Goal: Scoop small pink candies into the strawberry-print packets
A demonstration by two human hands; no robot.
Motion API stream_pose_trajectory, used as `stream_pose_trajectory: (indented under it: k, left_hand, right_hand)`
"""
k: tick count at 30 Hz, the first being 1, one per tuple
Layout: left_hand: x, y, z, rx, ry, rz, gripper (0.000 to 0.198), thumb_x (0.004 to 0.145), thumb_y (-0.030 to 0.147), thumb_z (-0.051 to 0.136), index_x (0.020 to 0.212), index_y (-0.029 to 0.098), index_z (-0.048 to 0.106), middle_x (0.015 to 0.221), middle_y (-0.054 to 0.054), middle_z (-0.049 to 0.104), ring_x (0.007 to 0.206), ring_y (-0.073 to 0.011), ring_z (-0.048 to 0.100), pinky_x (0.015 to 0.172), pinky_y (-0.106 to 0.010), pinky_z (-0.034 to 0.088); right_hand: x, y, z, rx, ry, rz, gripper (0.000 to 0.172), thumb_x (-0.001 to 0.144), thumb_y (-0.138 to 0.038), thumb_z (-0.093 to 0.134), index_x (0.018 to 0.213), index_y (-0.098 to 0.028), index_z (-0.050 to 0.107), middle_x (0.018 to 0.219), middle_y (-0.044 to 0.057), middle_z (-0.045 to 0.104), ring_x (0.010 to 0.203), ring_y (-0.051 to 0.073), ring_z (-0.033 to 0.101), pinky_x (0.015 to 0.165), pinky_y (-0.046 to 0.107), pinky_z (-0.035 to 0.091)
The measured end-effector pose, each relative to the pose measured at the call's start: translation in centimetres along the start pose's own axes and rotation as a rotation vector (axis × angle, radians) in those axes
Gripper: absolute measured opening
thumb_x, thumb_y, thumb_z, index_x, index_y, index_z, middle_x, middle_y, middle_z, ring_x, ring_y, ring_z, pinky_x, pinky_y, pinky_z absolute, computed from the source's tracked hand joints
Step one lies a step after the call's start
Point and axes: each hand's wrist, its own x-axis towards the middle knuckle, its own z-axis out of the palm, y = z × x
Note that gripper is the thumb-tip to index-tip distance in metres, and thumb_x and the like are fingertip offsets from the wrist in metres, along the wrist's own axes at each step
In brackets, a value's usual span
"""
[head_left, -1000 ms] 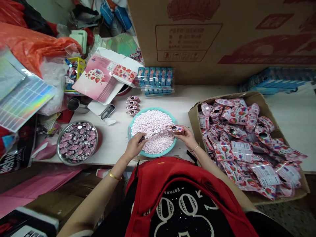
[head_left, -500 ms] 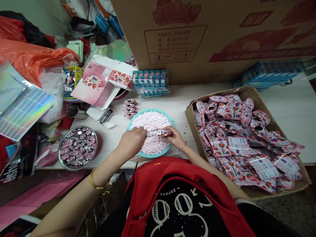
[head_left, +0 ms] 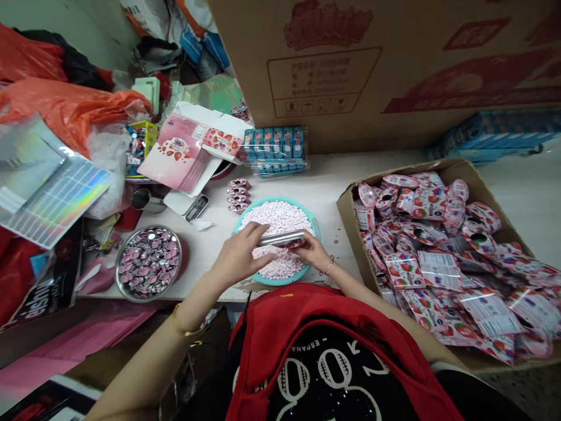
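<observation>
Both my hands meet over a teal bowl [head_left: 316,224] heaped with small pink and white candies [head_left: 277,217]. My right hand [head_left: 312,250] grips a small flat pink strawberry-print container [head_left: 281,238] whose silvery side shows. My left hand [head_left: 239,256] is curled against the container's left end, fingers pinched together there. What those fingers pinch is hidden. A row of several filled containers [head_left: 238,195] lies just beyond the bowl.
A cardboard box [head_left: 458,169] of pink strawberry containers stands at the right. A metal dish [head_left: 149,261] of round lids sits at the left. Blue packs [head_left: 275,147], flat pink cartons [head_left: 179,149], holographic sheets [head_left: 52,196] and a large brown carton [head_left: 385,64] crowd the back.
My right hand brought the container down from above the bowl's right side toward the middle and turned it flat. My left hand moved right to meet it.
</observation>
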Motion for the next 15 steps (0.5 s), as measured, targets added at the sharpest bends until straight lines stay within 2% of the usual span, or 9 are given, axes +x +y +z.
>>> stream_pose_trajectory:
  k: [2, 5, 6, 8, 10, 11, 13, 15]
  left_hand:
    - [-0.1, -1.2, 2.2, -0.099, 0.018, 0.068, 0.061, 0.085, 0.045, 0.064, 0.136, 0.020, 0.042, 0.123, -0.011, 0.057, 0.109, -0.0247, 0.059, 0.083, -0.034, 0.051]
    - [-0.1, -3.2, 4.1, -0.151, 0.040, 0.098, 0.038, 0.091, 0.034, 0.057, 0.126, 0.021, 0.051, 0.109, -0.009, 0.063, 0.102, -0.0221, 0.061, 0.084, -0.033, 0.050]
    - [-0.2, -4.2, 4.2, -0.161, 0.077, 0.075, 0.034, 0.092, 0.033, 0.056, 0.123, 0.020, 0.053, 0.106, -0.008, 0.064, 0.100, -0.0212, 0.061, 0.083, -0.032, 0.049]
    - [-0.4, -6.8, 3.9, -0.161, 0.185, -0.015, 0.033, 0.092, 0.035, 0.056, 0.122, 0.020, 0.053, 0.107, -0.007, 0.064, 0.098, -0.0201, 0.061, 0.083, -0.031, 0.048]
    - [-0.6, -10.3, 3.4, -0.106, 0.287, -0.160, 0.034, 0.092, 0.037, 0.057, 0.121, 0.020, 0.055, 0.108, -0.007, 0.063, 0.096, -0.0198, 0.061, 0.081, -0.029, 0.048]
    - [-0.7, -12.3, 3.3, -0.060, 0.317, -0.243, 0.034, 0.091, 0.037, 0.059, 0.120, 0.020, 0.056, 0.108, -0.007, 0.062, 0.096, -0.0203, 0.061, 0.079, -0.029, 0.047]
    - [-0.9, -15.9, 3.4, 0.036, 0.310, -0.399, 0.035, 0.088, 0.037, 0.062, 0.118, 0.020, 0.058, 0.111, -0.008, 0.061, 0.096, -0.0222, 0.060, 0.075, -0.030, 0.046]
    - [-0.8, -18.9, 4.2, 0.090, 0.224, -0.484, 0.035, 0.086, 0.036, 0.065, 0.117, 0.021, 0.060, 0.113, -0.008, 0.059, 0.098, -0.0235, 0.060, 0.074, -0.030, 0.046]
  right_hand:
    - [0.4, -0.9, 1.2, -0.023, -0.095, 0.012, 0.036, 0.072, -0.035, 0.073, 0.104, -0.022, 0.062, 0.102, 0.004, 0.063, 0.101, 0.022, 0.059, 0.095, 0.038, 0.047]
    - [1.6, -2.1, 1.8, -0.199, -0.193, -0.087, 0.042, 0.078, -0.037, 0.069, 0.115, -0.022, 0.059, 0.115, 0.008, 0.061, 0.111, 0.024, 0.057, 0.102, 0.042, 0.043]
    - [2.3, -2.3, 1.6, -0.293, -0.161, -0.138, 0.046, 0.080, -0.039, 0.067, 0.121, -0.022, 0.057, 0.123, 0.010, 0.058, 0.117, 0.025, 0.053, 0.106, 0.043, 0.039]
    - [3.8, -2.4, 0.4, -0.518, 0.018, -0.173, 0.055, 0.083, -0.045, 0.061, 0.130, -0.018, 0.051, 0.135, 0.015, 0.050, 0.128, 0.028, 0.044, 0.112, 0.047, 0.032]
    - [5.5, -2.0, -1.4, -0.744, 0.177, -0.029, 0.061, 0.087, -0.053, 0.052, 0.133, -0.013, 0.048, 0.137, 0.021, 0.047, 0.130, 0.033, 0.041, 0.111, 0.051, 0.030]
    - [6.3, -1.8, -2.4, -0.822, 0.188, 0.088, 0.061, 0.088, -0.056, 0.048, 0.130, -0.012, 0.049, 0.133, 0.023, 0.050, 0.127, 0.035, 0.044, 0.108, 0.052, 0.033]
    - [7.6, -1.4, -4.0, -0.887, 0.085, 0.294, 0.057, 0.090, -0.061, 0.039, 0.116, -0.014, 0.057, 0.117, 0.021, 0.060, 0.114, 0.035, 0.054, 0.097, 0.048, 0.041]
    - [8.2, -1.2, -5.1, -0.885, -0.024, 0.395, 0.055, 0.090, -0.067, 0.030, 0.094, -0.020, 0.059, 0.094, 0.013, 0.066, 0.096, 0.032, 0.061, 0.083, 0.041, 0.047]
